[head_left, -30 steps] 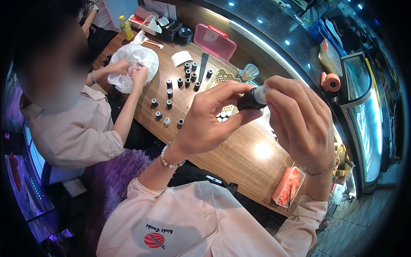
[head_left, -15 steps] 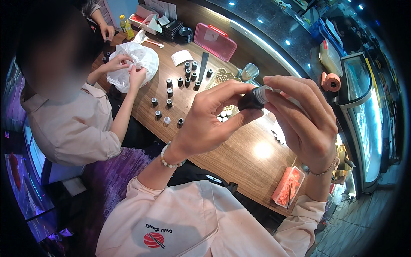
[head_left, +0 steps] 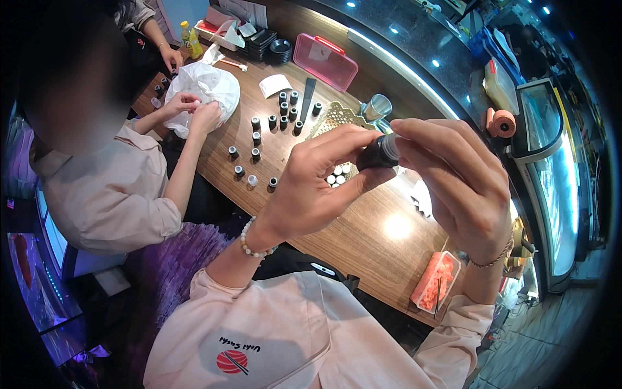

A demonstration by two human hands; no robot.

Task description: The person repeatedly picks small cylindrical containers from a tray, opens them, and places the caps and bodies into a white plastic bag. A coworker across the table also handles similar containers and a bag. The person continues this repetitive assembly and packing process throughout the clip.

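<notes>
My left hand [head_left: 321,175] grips a small black bottle [head_left: 374,157] between thumb and fingers, up in front of me above the table. The bottle is tilted, its ridged grey-clear top toward the right. Bent fingers of my right hand [head_left: 457,178] close round that top; their tips are partly hidden. Beyond my left hand, several small black bottles [head_left: 283,122] stand on the table, along with a small white one [head_left: 252,181]. Partly behind my hands are a gold openwork tray [head_left: 340,113] and several round white caps [head_left: 338,176].
A pink lidded box [head_left: 326,61] and a metal cup [head_left: 376,107] stand along the back. At the right front is a clear tub of orange-pink food [head_left: 438,280]. On the left a co-worker's hands [head_left: 194,113] handle a white plastic bag [head_left: 214,84]; another person's hand [head_left: 170,57] is behind.
The bottle and both my hands have shifted slightly left, and the bottle has turned a little. The co-worker's hands have moved on the white bag. The other person's hand has moved down.
</notes>
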